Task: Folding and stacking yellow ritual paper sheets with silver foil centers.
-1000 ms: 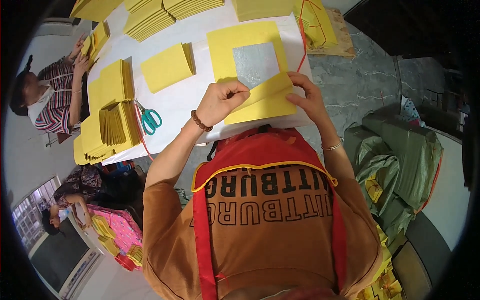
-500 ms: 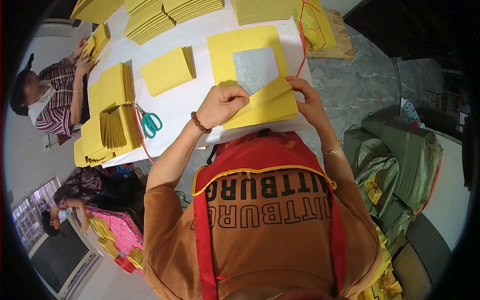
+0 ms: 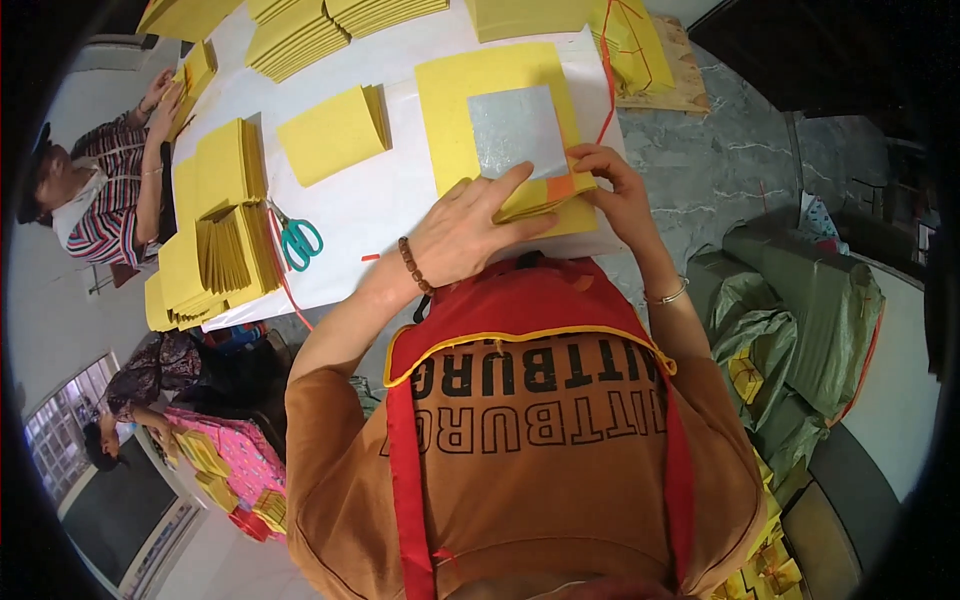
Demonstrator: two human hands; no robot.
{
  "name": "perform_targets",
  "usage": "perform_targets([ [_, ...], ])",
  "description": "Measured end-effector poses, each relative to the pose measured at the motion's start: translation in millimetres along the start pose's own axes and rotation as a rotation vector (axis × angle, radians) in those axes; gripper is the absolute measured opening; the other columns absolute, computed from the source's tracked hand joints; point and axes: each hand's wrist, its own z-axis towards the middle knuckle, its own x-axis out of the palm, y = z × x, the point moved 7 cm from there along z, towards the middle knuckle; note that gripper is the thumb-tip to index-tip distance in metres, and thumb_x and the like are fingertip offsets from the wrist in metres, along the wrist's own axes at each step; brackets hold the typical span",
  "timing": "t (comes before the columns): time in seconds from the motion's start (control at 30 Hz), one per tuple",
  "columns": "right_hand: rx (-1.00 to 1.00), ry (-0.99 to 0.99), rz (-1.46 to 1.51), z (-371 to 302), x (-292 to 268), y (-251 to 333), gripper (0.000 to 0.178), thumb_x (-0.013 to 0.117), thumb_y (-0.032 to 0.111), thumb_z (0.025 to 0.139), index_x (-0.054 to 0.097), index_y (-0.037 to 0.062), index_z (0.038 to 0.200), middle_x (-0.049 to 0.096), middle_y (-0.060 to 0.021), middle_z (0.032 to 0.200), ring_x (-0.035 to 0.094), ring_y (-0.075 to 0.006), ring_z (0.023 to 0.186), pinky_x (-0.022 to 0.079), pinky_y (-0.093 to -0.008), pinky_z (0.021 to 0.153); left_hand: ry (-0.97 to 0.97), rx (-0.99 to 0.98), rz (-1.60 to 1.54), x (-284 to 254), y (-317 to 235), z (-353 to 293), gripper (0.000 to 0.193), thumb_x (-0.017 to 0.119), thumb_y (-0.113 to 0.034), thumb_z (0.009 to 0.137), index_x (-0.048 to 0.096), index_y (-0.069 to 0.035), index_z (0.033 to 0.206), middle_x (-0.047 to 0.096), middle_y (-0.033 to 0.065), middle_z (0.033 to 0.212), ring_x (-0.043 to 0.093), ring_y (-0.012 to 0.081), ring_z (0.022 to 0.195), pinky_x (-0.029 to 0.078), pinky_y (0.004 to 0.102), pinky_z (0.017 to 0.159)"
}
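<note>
A stack of yellow paper sheets lies before me, a silver square on its upper face. Its near edge is bent into a fold, where a small orange patch shows next to the silver. My left hand lies across this fold, fingers spread and pressing on the paper. At the right edge, my right hand pinches the fold's corner between thumb and fingers. The left palm covers part of the near paper.
A folded yellow sheet lies left of my work. Teal-handled scissors rest beside yellow paper stacks. A red strip is near the table's front edge. A co-worker handles yellow paper at left. Green wrapped bundles stand at right.
My left hand has gone from a closed pinch to spread fingers on the fold, moving slightly right. The lifted paper flap is now lower, and the orange patch and red strip have come into sight.
</note>
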Motion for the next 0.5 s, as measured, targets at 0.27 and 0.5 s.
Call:
perform_targets([
  [0.27, 0.025, -0.002, -0.003, 3, 0, 1, 0.021, 0.061, 0.003, 0.076, 0.058, 0.0075, 0.096, 0.058, -0.0045, 0.111, 0.054, -0.0141, 0.101, 0.042, -0.0279, 0.083, 0.012, 0.003, -0.008, 0, -3, -1, 0.045, 0.068, -0.017, 0.069, 0.057, -0.010, 0.112, 0.050, 0.0102, 0.119, 0.050, 0.0264, 0.096, 0.045, 0.0354, 0.082],
  [0.5, 0.201, -0.001, 0.133, 8, -3, -12, 0.013, 0.062, 0.010, 0.082, 0.059, 0.0053, 0.094, 0.060, -0.0010, 0.105, 0.054, -0.0088, 0.090, 0.042, -0.0223, 0.076, -0.017, 0.029, -0.202, -3, 13, 0, 0.040, 0.068, -0.020, 0.073, 0.058, -0.008, 0.110, 0.055, 0.0132, 0.112, 0.052, 0.0287, 0.094, 0.046, 0.0350, 0.081],
])
